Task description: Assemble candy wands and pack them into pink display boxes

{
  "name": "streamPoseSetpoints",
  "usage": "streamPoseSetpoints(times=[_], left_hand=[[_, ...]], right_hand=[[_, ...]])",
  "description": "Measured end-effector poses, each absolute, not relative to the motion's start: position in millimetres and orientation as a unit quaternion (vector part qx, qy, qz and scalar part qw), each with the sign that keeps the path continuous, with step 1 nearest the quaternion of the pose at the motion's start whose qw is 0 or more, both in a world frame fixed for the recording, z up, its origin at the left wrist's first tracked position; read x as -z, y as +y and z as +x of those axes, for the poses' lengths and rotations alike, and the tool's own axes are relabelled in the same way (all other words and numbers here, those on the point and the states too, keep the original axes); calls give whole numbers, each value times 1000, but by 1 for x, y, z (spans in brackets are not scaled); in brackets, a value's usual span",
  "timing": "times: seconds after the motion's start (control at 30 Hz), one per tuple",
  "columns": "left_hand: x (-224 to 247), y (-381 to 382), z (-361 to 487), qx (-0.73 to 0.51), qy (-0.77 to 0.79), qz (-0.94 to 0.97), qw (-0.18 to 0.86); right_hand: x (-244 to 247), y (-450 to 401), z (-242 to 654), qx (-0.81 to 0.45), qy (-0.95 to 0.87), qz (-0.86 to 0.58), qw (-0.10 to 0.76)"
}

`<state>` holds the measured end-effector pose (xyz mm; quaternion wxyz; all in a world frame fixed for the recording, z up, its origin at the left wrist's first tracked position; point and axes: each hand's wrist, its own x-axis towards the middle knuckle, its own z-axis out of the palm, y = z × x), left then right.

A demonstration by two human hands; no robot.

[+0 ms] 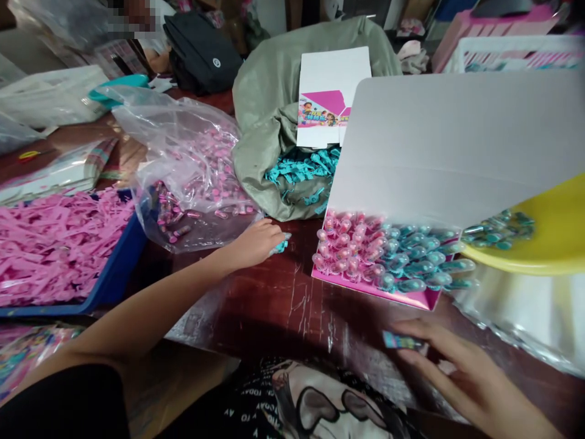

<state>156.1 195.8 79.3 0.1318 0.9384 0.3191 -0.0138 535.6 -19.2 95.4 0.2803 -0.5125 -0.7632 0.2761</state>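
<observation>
My left hand [256, 245] is closed on a small teal plastic piece [280, 244], just above the dark red table between the clear bag and the display box. Low on the right, my right hand [461, 369] pinches a small clear tube with a teal end [402, 341] between thumb and fingers. In front of it stands an open display box [414, 297], its white lid raised. Pink capsule-like pieces [350, 247] fill its left half and teal ones [418, 253] its right. Behind my left hand, a grey-green sack [260, 174] holds teal plastic pieces [304, 166].
A blue tray [116, 268] of pink plastic pieces is on the left. Beside it lies a clear bag [201, 235] with small pink tubes. A yellow basin [555, 244] with teal tubes stands right. Behind are a black bag [201, 52] and a partly visible person [158, 58].
</observation>
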Motion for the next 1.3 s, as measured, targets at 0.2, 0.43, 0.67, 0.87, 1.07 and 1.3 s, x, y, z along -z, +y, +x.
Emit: streamPoseSetpoints(times=[0.2,0.43,0.67,0.87,1.07,1.3], left_hand=[[-91,100,179,-109,354,834,409],[-91,60,212,-111,348,752,548],[-97,59,223,-114,323,685,643],[-100,63,243,-88,313,726,606],[-95,58,260,-74,307,826,467],[-88,58,280,-63,269,917,287]], right_hand=[[-69,-5,486,-294,-765,-482,311],[-63,21,469,-334,-772,-433,325],[-75,15,483,-334,-770,-440,319],[-81,9,495,-341,-779,-426,310],[-79,-3,501,-299,-804,-438,268],[-86,-15,513,-436,-666,-558,237]])
